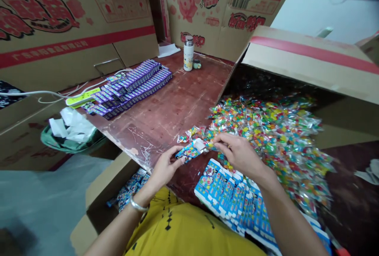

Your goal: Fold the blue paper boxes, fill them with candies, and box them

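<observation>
My left hand (169, 165) is closed around a small blue printed carton (189, 152), whose white end flap stands open toward the right. Close to that open end, my right hand (235, 151) pinches a clear candy packet (209, 144) with its thumb and fingers; its far part is hard to make out. Just beyond the carton lie a few loose candy packets (192, 131). A big heap of clear packets with colourful candies (266, 133) spreads to the right. Below my right hand, flattened blue cartons (231, 192) lie overlapped in rows along the table edge.
Rows of purple boxes (139, 82) stand at the back left beside a yellow-green power strip (83, 97). A thermos (188, 56) stands at the back of the red-brown table (166, 110). Down left, an open cardboard box (103, 185) holds blue cartons. Large cardboard boxes (74, 19) wall the back.
</observation>
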`<state>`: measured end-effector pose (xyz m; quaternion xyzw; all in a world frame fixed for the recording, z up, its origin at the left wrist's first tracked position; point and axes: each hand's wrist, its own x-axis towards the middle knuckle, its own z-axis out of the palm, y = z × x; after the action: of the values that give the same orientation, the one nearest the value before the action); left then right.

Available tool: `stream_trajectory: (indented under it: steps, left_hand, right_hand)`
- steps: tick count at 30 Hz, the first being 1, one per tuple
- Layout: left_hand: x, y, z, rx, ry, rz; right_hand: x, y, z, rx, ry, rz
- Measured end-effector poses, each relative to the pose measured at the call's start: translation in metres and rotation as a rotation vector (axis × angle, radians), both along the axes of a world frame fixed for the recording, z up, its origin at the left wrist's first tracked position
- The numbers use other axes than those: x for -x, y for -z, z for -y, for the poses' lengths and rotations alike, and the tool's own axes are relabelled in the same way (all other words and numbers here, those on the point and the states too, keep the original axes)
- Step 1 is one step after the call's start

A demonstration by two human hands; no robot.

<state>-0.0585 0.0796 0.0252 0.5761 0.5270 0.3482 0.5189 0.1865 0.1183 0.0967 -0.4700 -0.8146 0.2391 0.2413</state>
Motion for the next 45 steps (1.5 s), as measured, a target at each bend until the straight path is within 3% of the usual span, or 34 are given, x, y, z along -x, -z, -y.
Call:
stream_trajectory:
  steps: [4,9,14,17,20,24,28,31,37,45]
  left_hand:
    - [-0.004,-0.006,0.002,-0.012,0.07,0.013]
    - [-0.018,-0.01,0.004,-0.004,0.159,0.04]
    - [-0.034,-0.007,0.007,-0.053,0.112,0.037]
    - [-0.041,-0.01,0.01,-0.013,0.005,0.187]
    - [-0.046,-0.018,0.012,-0.004,-0.058,0.292]
    - [-0.047,-0.021,0.012,0.013,-0.024,0.352]
    - [-0.049,-0.014,0.013,0.063,0.037,0.435]
    - [-0.053,-0.01,0.012,0.09,0.041,0.472]
    - [-0.055,-0.01,0.01,0.068,-0.106,0.456]
    - [-0.049,-0.017,0.013,-0.02,-0.063,0.278]
  right_hand:
    - [0.002,-0.001,-0.003,0.018,-0.046,0.068]
    - [0.017,0.013,0.001,-0.087,0.022,0.162]
    - [0.029,0.022,0.013,-0.096,0.051,0.149]
    - [0.026,0.017,0.018,-0.023,0.062,0.03]
    - [0.021,0.015,0.023,-0.023,0.18,-0.168]
    - [0.021,0.031,0.032,0.008,0.211,-0.337]
    - [0.028,0.049,0.04,0.143,0.238,-0.452]
    - [0.031,0.053,0.04,0.189,0.234,-0.546]
    - [0.035,0.052,0.034,0.255,0.278,-0.788]
    - [0.028,0.049,0.024,0.485,0.243,-0.742]
